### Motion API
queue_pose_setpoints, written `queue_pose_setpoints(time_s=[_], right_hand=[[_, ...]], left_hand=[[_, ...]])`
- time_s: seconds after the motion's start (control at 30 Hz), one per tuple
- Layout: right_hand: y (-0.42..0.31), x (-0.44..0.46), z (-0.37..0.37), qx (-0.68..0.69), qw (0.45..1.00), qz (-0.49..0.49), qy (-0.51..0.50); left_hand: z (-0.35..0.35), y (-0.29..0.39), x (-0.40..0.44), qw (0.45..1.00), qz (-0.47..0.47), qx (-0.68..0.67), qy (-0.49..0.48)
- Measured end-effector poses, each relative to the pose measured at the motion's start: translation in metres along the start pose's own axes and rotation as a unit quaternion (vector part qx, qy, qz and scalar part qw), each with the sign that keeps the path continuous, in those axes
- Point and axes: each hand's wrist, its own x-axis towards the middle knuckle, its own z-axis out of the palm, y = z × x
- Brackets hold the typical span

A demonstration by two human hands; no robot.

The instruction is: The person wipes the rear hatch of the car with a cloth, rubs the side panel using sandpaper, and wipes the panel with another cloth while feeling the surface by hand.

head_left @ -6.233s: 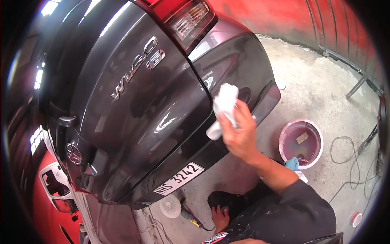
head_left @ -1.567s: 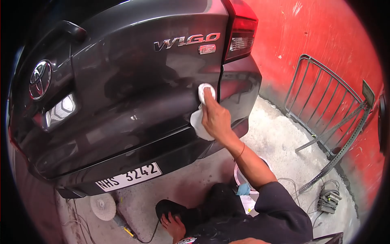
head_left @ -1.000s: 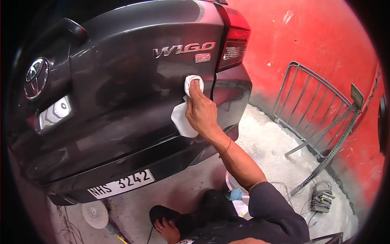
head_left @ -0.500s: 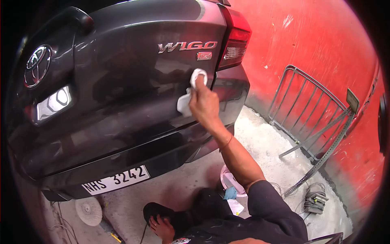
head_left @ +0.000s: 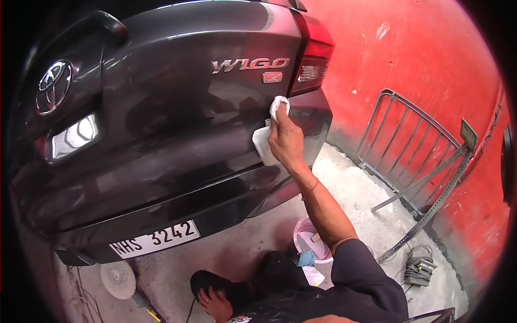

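Note:
My right hand (head_left: 286,141) is closed around a white cloth (head_left: 263,144) and presses it to the dark grey tailgate (head_left: 172,129) of a car. The bunched top of the cloth lies just under the chrome badge (head_left: 272,77), close to the tail light (head_left: 315,54). A loose fold of it hangs down left of my fingers. My left hand (head_left: 217,307) rests on my bent knee with its fingers apart, holding nothing.
A polisher with a round white pad (head_left: 118,280) lies on the floor at lower left. Near my right arm stands a pink basin (head_left: 297,237) with a blue cloth (head_left: 306,258) by it. A metal rack (head_left: 414,145) leans on the red wall (head_left: 420,48); a corded device (head_left: 420,266) sits below.
My right hand has slid the cloth a little right and slightly down, toward the tailgate's right edge. My left hand stays on the knee.

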Motion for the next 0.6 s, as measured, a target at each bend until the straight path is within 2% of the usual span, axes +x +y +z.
queue_pose_setpoints(time_s=[0.03, 0.1, 0.17, 0.27, 0.3, 0.37, 0.4, 0.43, 0.5, 0.57, 0.6], right_hand=[[0.002, 0.0, 0.0, 0.008, 0.998, -0.045, 0.042], [-0.012, 0.029, -0.011, -0.007, 0.988, 0.121, -0.095], [-0.014, 0.023, -0.011, -0.005, 0.979, 0.152, -0.134], [-0.008, -0.001, 0.002, 0.006, 0.998, -0.053, 0.042], [-0.008, 0.009, 0.0, 0.007, 0.997, -0.055, 0.048], [-0.009, 0.042, -0.009, 0.036, 0.989, 0.123, -0.077], [-0.013, 0.047, -0.012, 0.04, 0.981, 0.158, -0.108], [-0.01, 0.036, -0.007, 0.04, 0.981, 0.156, -0.111], [-0.004, 0.0, 0.006, 0.047, 0.998, 0.0, 0.043], [-0.001, 0.005, 0.009, 0.019, 0.992, -0.092, 0.083], [-0.005, 0.023, 0.002, 0.024, 0.999, -0.008, 0.034]], left_hand=[[0.005, -0.004, -0.003, 1.0, -0.003, 0.012, -0.001], [0.011, -0.01, 0.004, 1.0, -0.006, 0.023, 0.007], [0.01, -0.01, 0.0, 1.0, 0.009, 0.027, 0.014], [0.013, -0.01, 0.0, 0.999, 0.004, 0.046, 0.025], [0.015, -0.016, 0.0, 0.998, 0.007, 0.045, 0.03], [0.018, -0.016, 0.001, 0.986, 0.081, 0.037, 0.14], [0.016, -0.012, 0.0, 0.986, 0.078, 0.035, 0.14], [0.014, -0.01, -0.001, 0.988, 0.062, 0.033, 0.138], [0.011, -0.008, -0.002, 0.988, 0.044, 0.029, 0.143], [0.014, -0.01, 0.0, 0.988, 0.046, 0.042, 0.138], [0.012, -0.011, 0.001, 0.988, 0.047, 0.041, 0.142]])
